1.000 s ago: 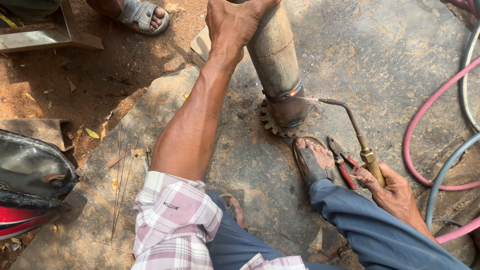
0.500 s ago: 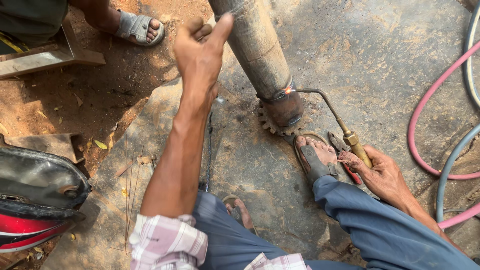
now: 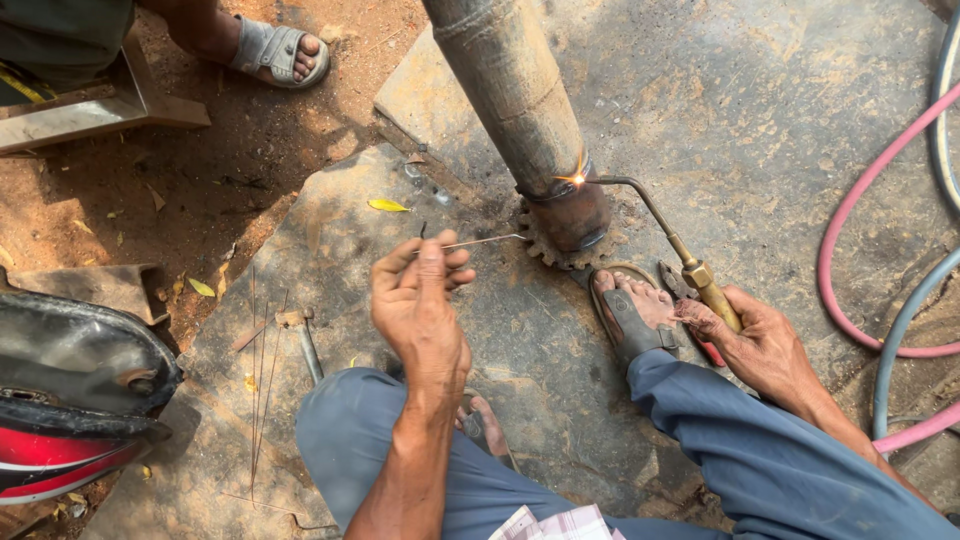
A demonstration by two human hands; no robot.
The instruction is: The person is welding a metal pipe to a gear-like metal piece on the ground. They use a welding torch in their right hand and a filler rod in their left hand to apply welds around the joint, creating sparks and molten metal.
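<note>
At the far left edge of the picture sits part of a red and black motorbike (image 3: 70, 400). Next to it, thin metal rods (image 3: 262, 380) lie on the flat stone slab (image 3: 330, 230) on the ground, close to the slab's left edge. Up in the top left corner, another person's foot in a grey sandal (image 3: 275, 50) rests on the red dirt.

The left hand (image 3: 420, 305) is curled almost closed over the middle of the slab. Its thumb and fingers pinch a thin wire rod (image 3: 480, 241) (it looks very skinny), and the rod's tip points at the toothed gear (image 3: 550, 250) at the bottom of the big rusty pipe (image 3: 515, 95).

The pipe leans up toward the top edge. A bright spark (image 3: 575, 179) glows where the torch (image 3: 665, 235) tip meets the pipe, just above the gear.

The person's foot in a sandal (image 3: 630, 310) sits just beside the gear. The right hand (image 3: 755, 340) is wrapped tight around the torch's brass handle. Pink and grey hoses (image 3: 870, 290) curve along the right edge.
</note>
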